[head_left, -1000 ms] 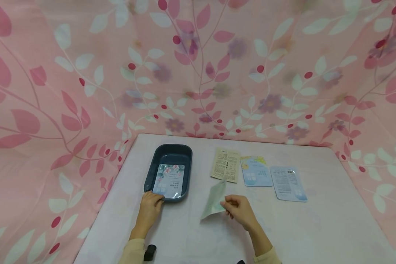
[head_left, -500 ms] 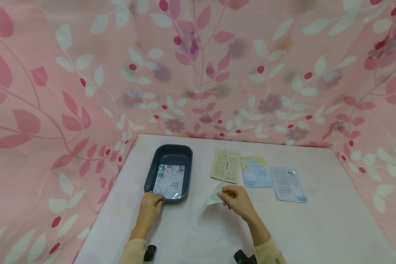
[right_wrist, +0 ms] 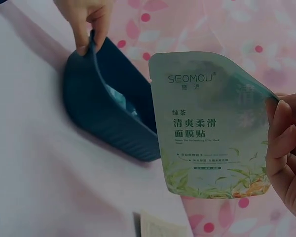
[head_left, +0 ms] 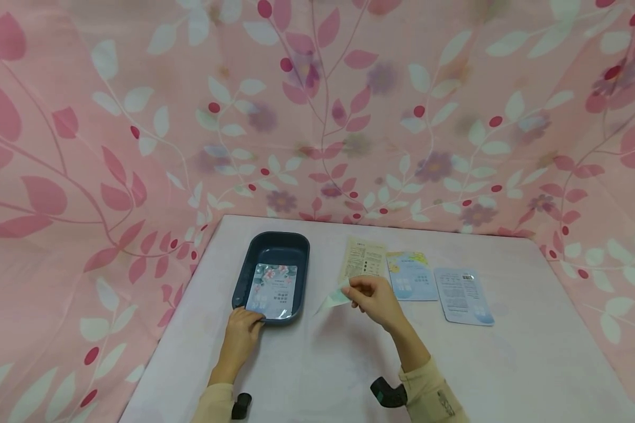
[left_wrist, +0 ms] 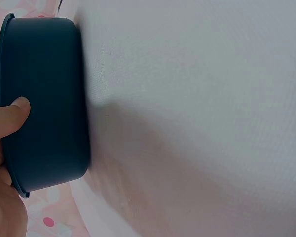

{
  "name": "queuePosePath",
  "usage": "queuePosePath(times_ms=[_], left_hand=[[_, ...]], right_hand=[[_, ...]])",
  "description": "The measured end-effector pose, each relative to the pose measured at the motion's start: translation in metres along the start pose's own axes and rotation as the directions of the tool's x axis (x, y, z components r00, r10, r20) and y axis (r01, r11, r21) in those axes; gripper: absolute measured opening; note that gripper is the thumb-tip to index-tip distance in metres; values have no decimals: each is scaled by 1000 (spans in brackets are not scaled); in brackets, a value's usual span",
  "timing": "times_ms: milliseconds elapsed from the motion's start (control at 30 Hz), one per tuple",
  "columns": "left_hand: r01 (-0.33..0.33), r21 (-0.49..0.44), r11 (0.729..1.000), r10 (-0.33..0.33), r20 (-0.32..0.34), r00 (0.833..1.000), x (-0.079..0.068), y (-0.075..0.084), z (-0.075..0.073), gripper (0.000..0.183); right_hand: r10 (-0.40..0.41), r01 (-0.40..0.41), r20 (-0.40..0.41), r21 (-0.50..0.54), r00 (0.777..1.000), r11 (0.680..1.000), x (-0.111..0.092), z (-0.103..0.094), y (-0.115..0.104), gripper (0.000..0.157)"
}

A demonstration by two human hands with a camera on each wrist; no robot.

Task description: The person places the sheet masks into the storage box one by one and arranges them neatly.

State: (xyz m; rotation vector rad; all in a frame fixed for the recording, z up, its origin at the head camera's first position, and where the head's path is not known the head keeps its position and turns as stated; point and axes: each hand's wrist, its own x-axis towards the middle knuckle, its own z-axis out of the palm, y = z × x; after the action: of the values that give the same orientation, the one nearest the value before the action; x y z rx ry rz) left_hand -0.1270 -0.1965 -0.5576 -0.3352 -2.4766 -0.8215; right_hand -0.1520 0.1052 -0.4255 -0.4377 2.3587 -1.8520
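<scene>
My left hand (head_left: 243,329) grips the near rim of a dark blue plastic basin (head_left: 277,241), with the thumb on its outer wall in the left wrist view. Inside the basin lies a floral-printed face mask packet (head_left: 272,291). Between thumb and fingers, my right hand (head_left: 373,299) pinches one edge of a green face mask packet (right_wrist: 209,128), held up off the table. Its front, printed with green tea leaves, shows in the right wrist view. In the head view the packet is seen nearly edge-on, to the right of the basin.
On the white table, right of the basin, lie a cream packet (head_left: 363,255), a blue packet with yellow flowers (head_left: 413,276) and a blue-grey packet (head_left: 463,296). The right hand overlaps the cream one's near edge. Pink floral cloth (head_left: 317,117) hangs behind and beside the table.
My right hand has lifted the green face mask packet and moved it away from me and slightly left, tilting it more edge-on. The left hand stays on the basin rim.
</scene>
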Motion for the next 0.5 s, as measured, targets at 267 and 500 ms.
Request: queuePosePath(times_ms=[267, 500], left_hand=[[-12, -12, 1000, 11, -23, 1000, 0, 0, 0, 19], [-21, -13, 1000, 20, -30, 999, 0, 0, 0, 20]], right_hand=[[-47, 47, -6, -5, 999, 999, 12, 6, -8, 18], [-68, 68, -4, -13, 998, 998, 21, 14, -14, 18]])
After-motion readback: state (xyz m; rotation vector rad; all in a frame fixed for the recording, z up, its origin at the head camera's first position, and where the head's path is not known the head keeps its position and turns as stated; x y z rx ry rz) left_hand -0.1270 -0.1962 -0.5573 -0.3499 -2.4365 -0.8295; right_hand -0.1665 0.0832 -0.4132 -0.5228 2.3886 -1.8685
